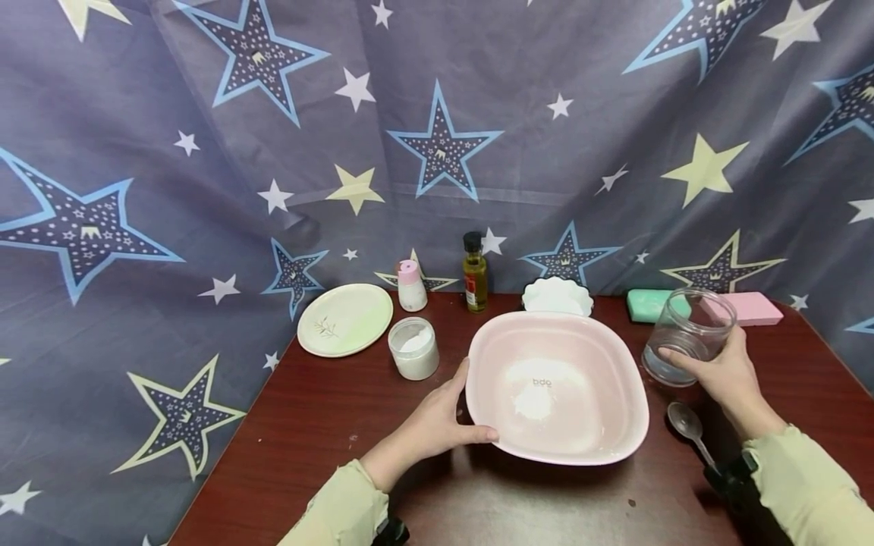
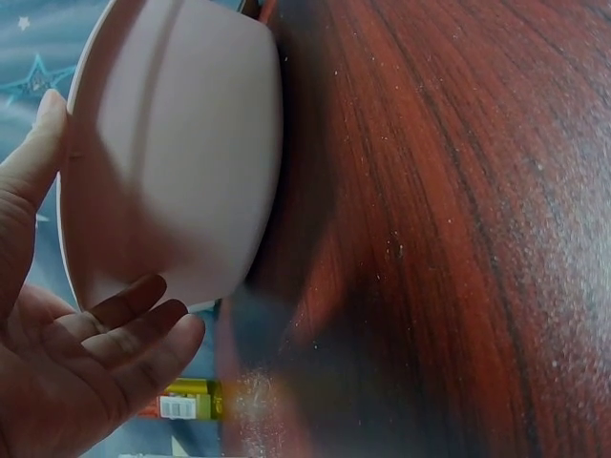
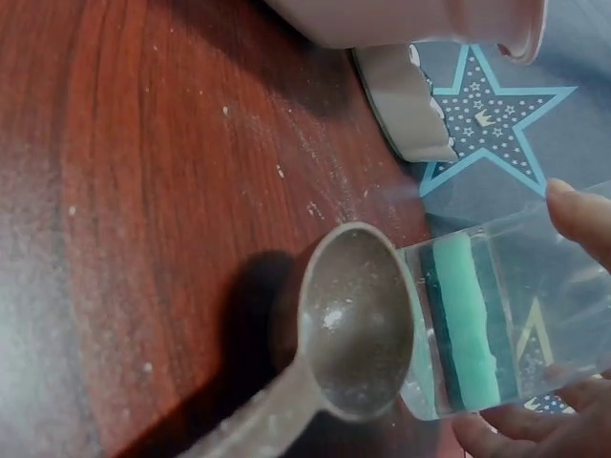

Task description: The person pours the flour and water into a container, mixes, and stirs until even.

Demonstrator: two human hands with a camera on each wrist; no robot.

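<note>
A pale pink basin (image 1: 567, 447) stands in front of me, its inside facing up. My left hand (image 1: 433, 421) spans its near left corner, thumb at the front rim and a finger along the left side. In the left wrist view, the other fingers (image 2: 143, 348) spread loosely beside the basin's outer wall (image 2: 205, 143). To the basin's right, my right hand (image 1: 730, 379) grips a clear glass jar (image 1: 690, 345), thumb on the near side. Clear liquid shows low in the jar. A spoon (image 3: 358, 315) lies just in front of the jar.
Behind the basin are a scalloped white bowl (image 1: 558, 294) and an oil bottle (image 1: 474, 280). A pink-capped shaker (image 1: 412, 288), a jar of white powder (image 1: 416, 356) and an oval plate (image 1: 344, 318) stand left. Green (image 1: 645, 305) and pink blocks (image 1: 758, 309) lie at back right.
</note>
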